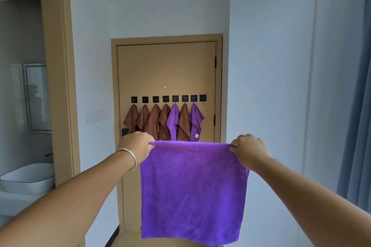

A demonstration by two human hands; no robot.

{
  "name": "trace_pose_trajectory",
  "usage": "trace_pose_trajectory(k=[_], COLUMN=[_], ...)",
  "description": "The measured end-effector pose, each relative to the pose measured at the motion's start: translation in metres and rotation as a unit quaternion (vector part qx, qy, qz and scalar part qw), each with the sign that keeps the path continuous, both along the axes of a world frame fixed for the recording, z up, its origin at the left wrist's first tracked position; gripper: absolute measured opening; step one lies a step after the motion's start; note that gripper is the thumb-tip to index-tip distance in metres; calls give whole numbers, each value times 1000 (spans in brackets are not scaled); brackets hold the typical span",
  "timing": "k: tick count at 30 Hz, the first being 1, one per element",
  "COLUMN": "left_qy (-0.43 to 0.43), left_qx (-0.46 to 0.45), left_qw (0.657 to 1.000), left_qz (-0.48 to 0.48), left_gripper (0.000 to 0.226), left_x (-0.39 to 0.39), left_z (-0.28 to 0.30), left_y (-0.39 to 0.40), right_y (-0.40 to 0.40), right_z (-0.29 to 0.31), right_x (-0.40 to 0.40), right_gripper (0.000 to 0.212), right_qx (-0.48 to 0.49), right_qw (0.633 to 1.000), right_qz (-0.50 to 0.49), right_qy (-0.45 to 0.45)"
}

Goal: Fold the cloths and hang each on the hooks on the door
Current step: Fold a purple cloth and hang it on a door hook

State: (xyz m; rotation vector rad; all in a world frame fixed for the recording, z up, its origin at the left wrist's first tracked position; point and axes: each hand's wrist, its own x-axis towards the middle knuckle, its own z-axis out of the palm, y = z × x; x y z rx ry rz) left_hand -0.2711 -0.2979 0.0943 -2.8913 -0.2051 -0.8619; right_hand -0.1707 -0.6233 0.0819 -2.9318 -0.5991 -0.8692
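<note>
Purple cloth (pixel 192 192) held up at chest level in front of the door (pixel 166 70), hanging flat as one panel; top edge stretched taut between the two hands. It looks doubled over at the top edge, but the layers cannot be separated from this angle.

Left hand (pixel 138 145): fingers curled, pinching the upper left corner. Bracelet (pixel 130 156) on that wrist. Right hand (pixel 249 149): fingers curled, pinching the upper right corner.

Row of eight black hooks (pixel 168 98) across the door. Seven carry hung cloths (pixel 163 122): five brown, two purple. Free hook (pixel 203 98) at the far right end carries nothing.

Progress, judged: seven of eight done. Remaining: finish folding this cloth down to hanging size, then hang it on the last hook.

Left of the door, a doorway shows a white basin (pixel 28 178) on a counter (pixel 12 202). Blue curtain (pixel 357 126) at far right.
</note>
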Motion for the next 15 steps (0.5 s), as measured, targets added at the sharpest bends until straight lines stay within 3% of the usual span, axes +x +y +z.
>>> trace_pose_trajectory(k=[9, 15], left_qy=[17, -1], left_qx=[3, -8], left_qw=[1000, 999], left_qz=[-20, -41], left_gripper=[31, 31], left_x=[158, 271], left_z=[-21, -1], left_y=[62, 118], right_y=[59, 111], right_z=[-10, 12], right_x=[143, 244], right_gripper=[32, 31], right_qx=[-11, -3], right_qw=[1000, 999], right_qz=[-19, -26], right_qy=[-8, -21])
